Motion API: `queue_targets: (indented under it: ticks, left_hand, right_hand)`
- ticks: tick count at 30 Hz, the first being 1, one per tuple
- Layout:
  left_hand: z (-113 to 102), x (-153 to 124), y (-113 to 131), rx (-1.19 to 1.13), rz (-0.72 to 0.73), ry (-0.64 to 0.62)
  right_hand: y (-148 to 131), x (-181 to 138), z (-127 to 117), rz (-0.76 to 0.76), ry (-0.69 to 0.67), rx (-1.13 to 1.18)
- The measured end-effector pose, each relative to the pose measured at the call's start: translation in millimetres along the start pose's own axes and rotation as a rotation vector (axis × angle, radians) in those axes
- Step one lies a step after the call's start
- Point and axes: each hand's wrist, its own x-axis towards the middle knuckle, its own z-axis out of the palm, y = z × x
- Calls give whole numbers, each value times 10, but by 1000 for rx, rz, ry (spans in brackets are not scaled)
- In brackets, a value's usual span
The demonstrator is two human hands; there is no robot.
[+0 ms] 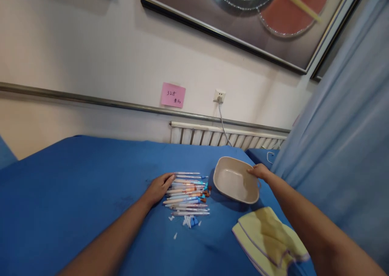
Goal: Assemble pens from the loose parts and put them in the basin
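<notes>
My left hand rests at the left ends of a row of pens, its fingers stretched out and touching the upper ones. The pens lie side by side, some pale, some orange or bluish, several with small brown or teal toppers at the right end. Just below them lie small white pieces and blue pieces. My right hand grips the right rim of a beige plastic basin, thumb inside the rim and the other fingers hidden behind. The basin is tilted toward me, and nothing shows inside it.
A yellow cloth lies crumpled on the blue-covered table, under my right forearm. Behind stand a white radiator and a metal rail. A cord hangs from a socket. A blue curtain hangs at right.
</notes>
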Motion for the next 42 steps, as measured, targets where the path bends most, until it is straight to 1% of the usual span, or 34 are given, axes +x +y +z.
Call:
queue_targets:
  ticks: [3,5,7,8,9,11,12,13,14,15,16,18,20,22,26,30,34,37,42]
  left_hand:
    - [22,-2,-46,28,-4,25]
    - [35,4,-80,50,-16,53]
    - [43,14,-104,70,-22,75]
    - [46,21,-111,78,-19,80]
    - [50,28,-113,84,-13,81]
    - [61,45,-113,92,9,69]
    - [68,54,-112,96,20,60]
    - [76,61,-113,100,29,50]
    - [83,66,-115,104,35,39]
    - [88,69,-119,108,38,29]
    - [92,70,-123,112,39,20]
    - [90,66,-128,119,37,6]
    - [81,59,-127,124,34,-5]
    - [71,55,-125,128,33,-15]
    - [60,49,-134,108,32,-41]
    - [44,41,-148,39,5,-73]
    - [25,54,-139,-36,-45,-50]
    - [22,64,-124,-90,-66,-27]
    - [48,95,-114,-102,-75,14]
  right_hand:
    - [-147,92,18,-62,19,-118]
    - [-315,82,35,-134,72,-168]
    - [-553,-27,103,-247,157,-185]
    - [-690,-128,174,-318,193,-181]
    - [-831,-261,276,-392,212,-170]
    - [-1089,-596,572,-564,196,-134]
    - [-1194,-773,754,-728,169,-87]
    - [-1278,-936,947,-831,140,-47]
    - [-1341,-1070,1139,-886,73,-50]
    - [-1385,-1165,1322,-890,24,-78]
    - [-1413,-1215,1486,-853,-3,-115]
    - [-1430,-1188,1742,-729,-61,-175]
    - [-1415,-1054,1903,-653,-134,-194]
    - [-1387,-905,1993,-643,-175,-187]
    - [-1317,-765,2073,-691,-249,-145]
    - [-1226,-773,2083,-747,-358,-69]
    - [-1163,-758,2082,-780,-455,16]
    - [-1155,-734,2114,-776,-476,80]
    - [-1184,-714,2162,-769,-455,172]
